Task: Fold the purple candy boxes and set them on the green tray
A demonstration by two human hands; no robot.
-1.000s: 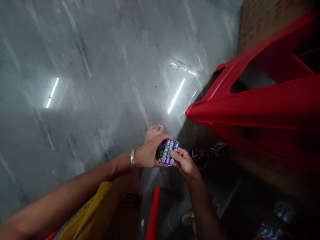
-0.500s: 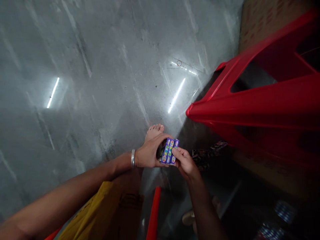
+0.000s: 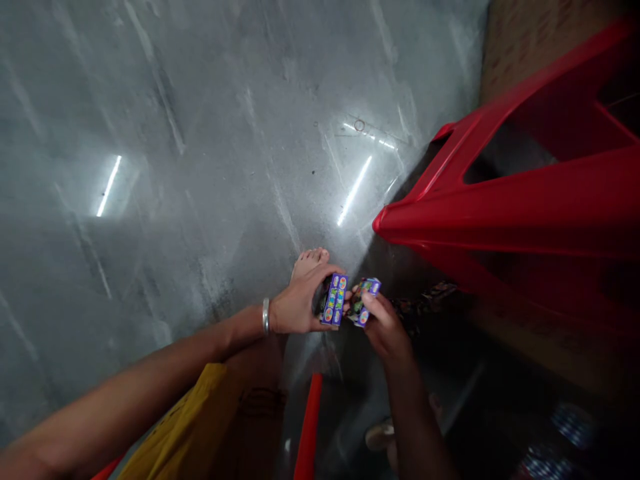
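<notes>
My left hand (image 3: pixel 299 305), with a silver bangle at its wrist, is closed around small purple printed boxes (image 3: pixel 335 300) standing side by side. Its thumb and fingers grip them at their two ends. Just to the right, my right hand (image 3: pixel 384 323) pinches another small purple box (image 3: pixel 367 301) between thumb and fingers, tilted so that a darker printed side shows. A narrow gap parts this box from those in my left hand. What lies behind the boxes inside my left palm is dark and hard to make out.
A red plastic stool (image 3: pixel 500 213) lies on its side at the right, beside a brown carton (image 3: pixel 530 53). My bare foot (image 3: pixel 306 263) rests on the grey floor (image 3: pixel 200 133). A red bar (image 3: pixel 307 427) stands out below. Dark printed packs (image 3: pixel 437 293) lie in shadow under the stool.
My right hand has moved right, drawing one purple box away from the others and tilting it. My left hand stays in place with the remaining boxes.
</notes>
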